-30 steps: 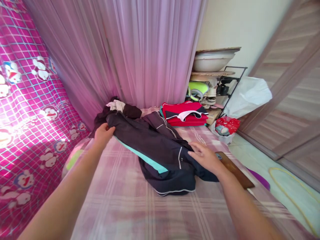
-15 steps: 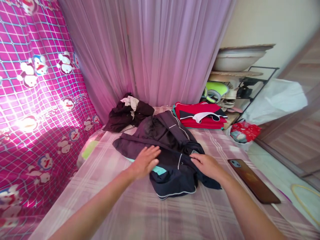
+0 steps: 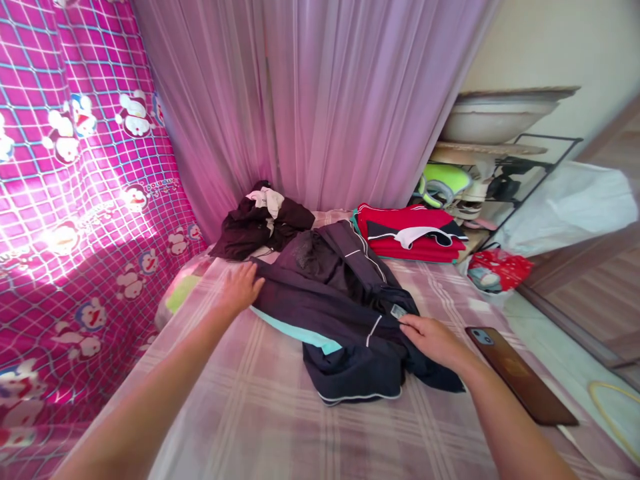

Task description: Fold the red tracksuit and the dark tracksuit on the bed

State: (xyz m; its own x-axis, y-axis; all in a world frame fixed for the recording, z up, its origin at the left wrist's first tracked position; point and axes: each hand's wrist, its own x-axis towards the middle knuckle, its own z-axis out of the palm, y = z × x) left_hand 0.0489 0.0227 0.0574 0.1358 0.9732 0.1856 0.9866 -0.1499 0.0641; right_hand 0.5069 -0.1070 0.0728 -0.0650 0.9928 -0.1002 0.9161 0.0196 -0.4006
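Note:
A dark navy jacket [image 3: 320, 297] with white piping and a light turquoise strip lies spread on the bed. At its left end, my left hand [image 3: 239, 288] rests on the edge of the cloth, fingers stretched out and thumb apart. My right hand [image 3: 433, 339] pinches the jacket on its right side, close to a small pale label [image 3: 398, 311]. The fabric between both hands lies fairly straight. Below, a folded part with a white-edged border bunches toward me.
Behind lie a crumpled dark garment [image 3: 245, 227] and a folded red stack of clothes [image 3: 410, 250]. A brown-cased phone [image 3: 523, 377] with a cable lies at right. Purple curtains [image 3: 340, 100] hang at the back; a rack [image 3: 530, 180] holding a basin [image 3: 500, 120] stands beyond.
My left hand has moved left and away from me, from the jacket's middle to its left end. The turquoise strip shows more. My right hand keeps its hold; the view has shifted slightly.

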